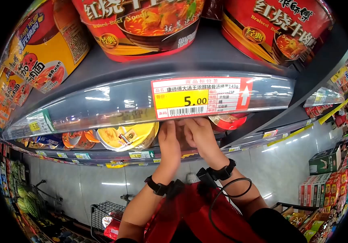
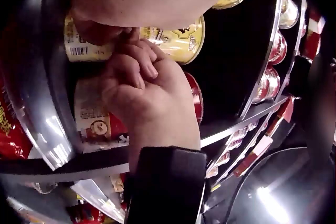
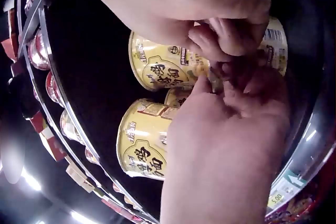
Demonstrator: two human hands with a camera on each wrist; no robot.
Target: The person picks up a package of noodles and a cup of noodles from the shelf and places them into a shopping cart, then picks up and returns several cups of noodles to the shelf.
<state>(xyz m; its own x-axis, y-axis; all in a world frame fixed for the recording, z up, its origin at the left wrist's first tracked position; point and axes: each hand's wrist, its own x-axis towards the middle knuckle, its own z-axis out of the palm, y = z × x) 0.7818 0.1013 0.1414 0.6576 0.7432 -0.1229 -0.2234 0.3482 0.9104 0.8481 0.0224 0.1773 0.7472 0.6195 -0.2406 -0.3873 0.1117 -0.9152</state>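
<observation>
In the head view my left hand [image 1: 169,142] and right hand [image 1: 200,137] meet just under a shelf's price strip, fingertips overlapped by it. A yellow instant noodle cup [image 1: 127,134] is left of them, and a red noodle cup [image 1: 228,121] to the right. The right wrist view has my left hand [image 3: 226,119] below and my right hand [image 3: 210,8] above, fingers bent, in front of a yellow noodle cup [image 3: 157,64]. My right hand's fingers also look curled in the left wrist view. What lies between the fingertips I cannot tell.
Above the hands, large red noodle tubs [image 1: 141,24] stand on the upper shelf behind a price label [image 1: 202,96]. Behind and below are a wire shopping cart [image 1: 105,216], watermelons [image 1: 28,200] and stacked boxes [image 1: 323,162]. Dark shelf edges enclose the hands.
</observation>
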